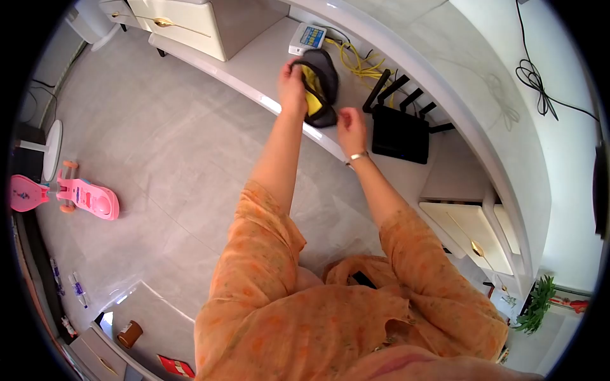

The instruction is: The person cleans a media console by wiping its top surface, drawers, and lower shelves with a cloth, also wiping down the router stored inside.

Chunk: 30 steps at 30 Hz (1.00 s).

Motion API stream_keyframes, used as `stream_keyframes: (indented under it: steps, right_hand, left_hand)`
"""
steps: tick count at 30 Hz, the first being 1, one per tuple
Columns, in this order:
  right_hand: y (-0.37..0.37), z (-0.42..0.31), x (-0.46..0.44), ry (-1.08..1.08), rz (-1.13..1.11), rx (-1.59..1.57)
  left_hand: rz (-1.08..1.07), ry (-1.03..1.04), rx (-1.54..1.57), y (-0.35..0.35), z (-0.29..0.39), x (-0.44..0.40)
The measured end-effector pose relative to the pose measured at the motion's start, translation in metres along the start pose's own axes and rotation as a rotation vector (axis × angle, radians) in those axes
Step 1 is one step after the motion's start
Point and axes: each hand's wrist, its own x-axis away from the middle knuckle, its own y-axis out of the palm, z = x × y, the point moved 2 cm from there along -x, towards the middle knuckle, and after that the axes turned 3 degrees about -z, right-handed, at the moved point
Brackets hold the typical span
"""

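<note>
My left hand grips the left edge of a dark zip-up case with a yellow lining. The case is spread apart, so its yellow inside shows, and what it may contain cannot be made out. It is held over the front edge of a low shelf. Just right of the case's lower end is my right hand, with its fingers curled together. Whether anything small sits in those fingers is hidden.
A black router with several antennas stands right of my right hand. Behind the case are a white box and yellow cables. Drawers flank the shelf. A pink scooter lies on the floor at left.
</note>
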Motion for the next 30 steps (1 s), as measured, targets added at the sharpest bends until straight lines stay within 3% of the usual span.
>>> stream_keyframes:
  steps: [1, 4, 8, 14, 16, 17, 19, 21, 23, 24, 25, 27, 29, 30]
  right_hand:
    - [0.012, -0.006, -0.003, -0.069, -0.119, 0.125]
    - [0.036, -0.023, -0.008, -0.181, -0.202, 0.365]
    - [0.035, -0.013, -0.008, -0.211, -0.307, 0.400]
    - [0.032, -0.006, -0.024, -0.165, -0.400, 0.453]
    - [0.056, -0.017, -0.030, -0.393, -0.461, 0.442]
    - [0.059, -0.020, -0.030, -0.391, -0.463, 0.440]
    - [0.063, -0.025, -0.025, -0.303, -0.671, 0.556]
    - [0.045, -0.023, -0.009, -0.233, -0.618, 0.596]
    - [0.021, -0.014, 0.012, -0.171, -0.567, 0.643]
    - [0.006, -0.007, 0.024, -0.174, -0.507, 0.652]
    - [-0.006, -0.003, 0.031, -0.175, -0.448, 0.659]
    - [-0.019, 0.001, 0.031, -0.239, -0.466, 0.644]
    - [-0.020, 0.001, 0.021, -0.306, -0.483, 0.626]
    - [-0.016, 0.001, 0.012, -0.284, -0.507, 0.516]
  left_hand:
    - [0.032, 0.048, 0.055, -0.002, 0.013, -0.003]
    - [0.042, 0.144, 0.073, -0.011, 0.036, -0.007]
    - [0.070, 0.203, -0.058, -0.020, 0.042, -0.002]
    - [0.150, 0.245, 0.007, -0.021, 0.043, -0.009]
    - [0.148, 0.263, -0.023, -0.016, 0.046, -0.011]
    - [0.145, 0.281, -0.053, -0.013, 0.047, -0.010]
    - [0.120, 0.290, -0.099, -0.012, 0.044, -0.006]
    - [0.095, 0.298, -0.138, -0.014, 0.034, -0.008]
    - [0.012, 0.412, -0.314, -0.023, 0.006, -0.016]
    - [-0.045, 0.522, -0.568, -0.022, -0.002, -0.012]
    - [-0.175, 0.525, -0.742, -0.015, -0.009, -0.004]
    - [-0.637, 0.203, -1.136, -0.013, -0.031, 0.006]
    - [-0.829, 0.369, -1.630, -0.001, -0.028, 0.022]
    - [-0.826, 0.368, -1.628, 0.000, -0.033, 0.018]
